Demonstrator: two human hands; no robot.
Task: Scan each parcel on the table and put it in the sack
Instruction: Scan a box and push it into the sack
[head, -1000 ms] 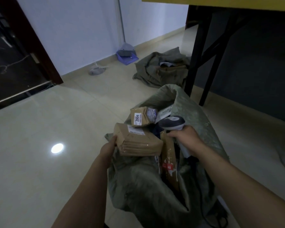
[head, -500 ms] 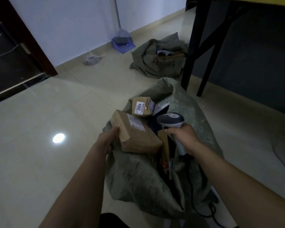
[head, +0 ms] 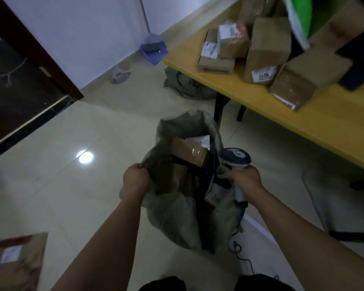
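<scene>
The left hand has its fingers curled tight on the sack rim at nine o'clock of the opening. The right hand is clenched around the scanner handle at three o'clock, and it seems to pinch the rim there too, though blur makes that hard to tell. Brown parcels sit inside the sack; those deeper down are lost in shadow. Both forearms reach forward and down. More parcels lie piled on the yellow table at one o'clock, partly cut off.
</scene>
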